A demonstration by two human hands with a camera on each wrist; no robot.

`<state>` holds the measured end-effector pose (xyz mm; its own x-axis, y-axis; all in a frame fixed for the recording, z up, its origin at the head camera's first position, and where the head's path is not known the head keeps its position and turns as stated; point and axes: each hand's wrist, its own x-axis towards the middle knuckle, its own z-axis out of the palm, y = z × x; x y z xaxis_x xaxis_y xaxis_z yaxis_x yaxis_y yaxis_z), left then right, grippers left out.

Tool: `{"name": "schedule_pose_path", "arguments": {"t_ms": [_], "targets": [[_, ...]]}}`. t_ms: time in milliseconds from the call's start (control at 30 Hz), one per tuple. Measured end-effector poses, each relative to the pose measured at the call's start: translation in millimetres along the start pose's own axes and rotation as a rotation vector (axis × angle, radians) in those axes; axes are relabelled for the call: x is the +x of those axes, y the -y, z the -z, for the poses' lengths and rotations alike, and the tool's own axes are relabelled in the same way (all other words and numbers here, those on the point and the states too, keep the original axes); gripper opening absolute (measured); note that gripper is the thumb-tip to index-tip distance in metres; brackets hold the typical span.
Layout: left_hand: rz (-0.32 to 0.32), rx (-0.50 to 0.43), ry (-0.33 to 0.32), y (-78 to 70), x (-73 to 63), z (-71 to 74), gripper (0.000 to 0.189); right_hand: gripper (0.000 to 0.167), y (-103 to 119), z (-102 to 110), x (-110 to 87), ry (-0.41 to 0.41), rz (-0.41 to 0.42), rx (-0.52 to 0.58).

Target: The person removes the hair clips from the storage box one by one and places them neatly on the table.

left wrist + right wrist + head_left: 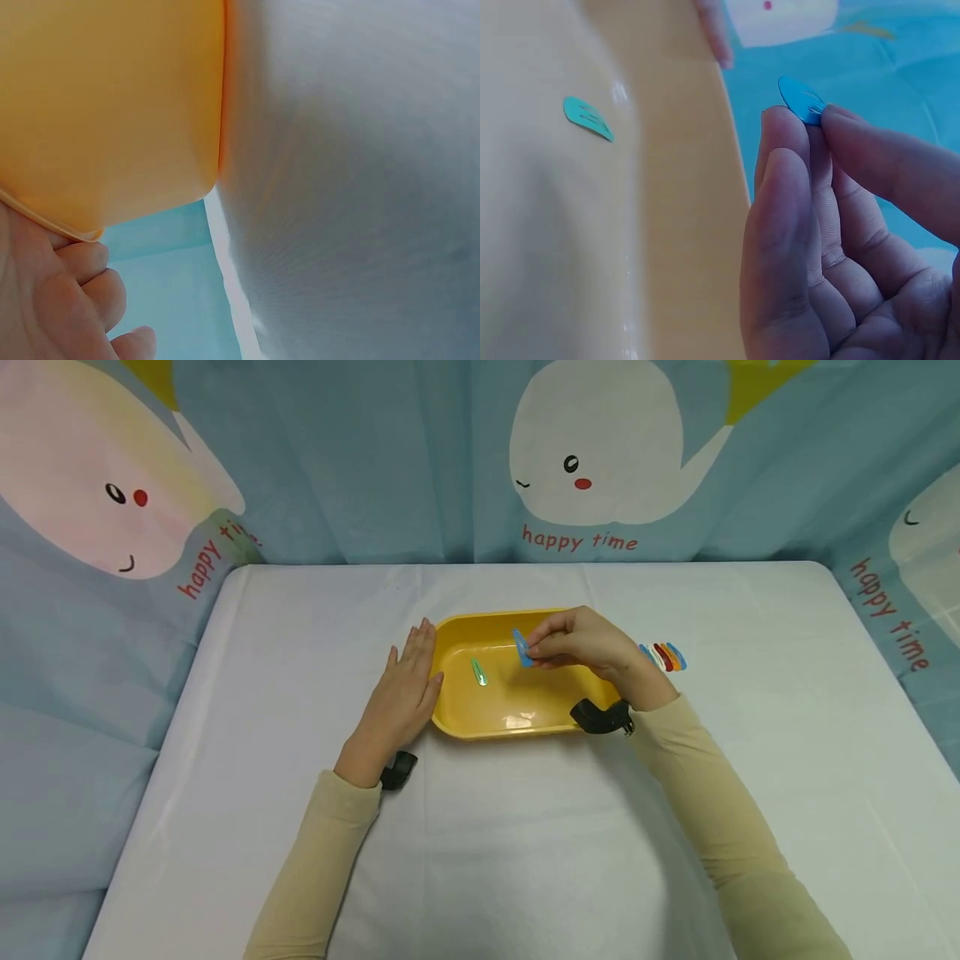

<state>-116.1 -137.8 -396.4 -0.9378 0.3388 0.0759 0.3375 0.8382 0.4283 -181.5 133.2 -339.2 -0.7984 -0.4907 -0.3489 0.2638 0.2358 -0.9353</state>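
Over the yellow tray [495, 710] my right hand [581, 643] pinches a blue snap hair clip [521, 647] between thumb and fingertips. The right wrist view shows the same blue clip [799, 99] sticking up from the fingertips. A green snap hair clip [479, 672] lies on the tray's floor, left of the blue one. My left hand [405, 681] rests with straight fingers along the tray's left end. In the left wrist view its fingers [105, 296] show right at the tray's rim, beside the outer wall [112, 112].
Several hair clips [663, 657] in blue, white, red and orange lie in a row on the white tablecloth [525, 843], right of the tray and partly behind my right wrist. A blue curtain [420, 460] with printed whales hangs along the table's back and sides.
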Motion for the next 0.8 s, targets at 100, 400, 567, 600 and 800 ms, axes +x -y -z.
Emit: {"name": "schedule_pose_path", "arguments": {"t_ms": [100,400,567,600,800], "targets": [[-0.002,-0.003,-0.002,-0.4,0.8,-0.1,0.060,0.012,-3.0,3.5,-4.2,-0.016,0.006,-0.003],[-0.001,-0.002,-0.003,0.4,1.5,0.2,0.060,0.008,-9.8,12.2,-16.6,-0.061,0.025,0.024],[-0.004,-0.011,-0.004,0.1,1.0,0.5,0.060,0.005,-13.9,15.0,-21.9,-0.075,0.032,0.046],[-0.005,-0.013,-0.005,0.2,1.1,0.3,0.060,0.005,-14.5,15.8,-22.9,-0.077,0.031,0.047],[-0.010,-0.026,-0.001,1.0,1.2,0.3,0.060,0.012,-16.7,23.5,-28.8,-0.087,0.052,0.071]]}}
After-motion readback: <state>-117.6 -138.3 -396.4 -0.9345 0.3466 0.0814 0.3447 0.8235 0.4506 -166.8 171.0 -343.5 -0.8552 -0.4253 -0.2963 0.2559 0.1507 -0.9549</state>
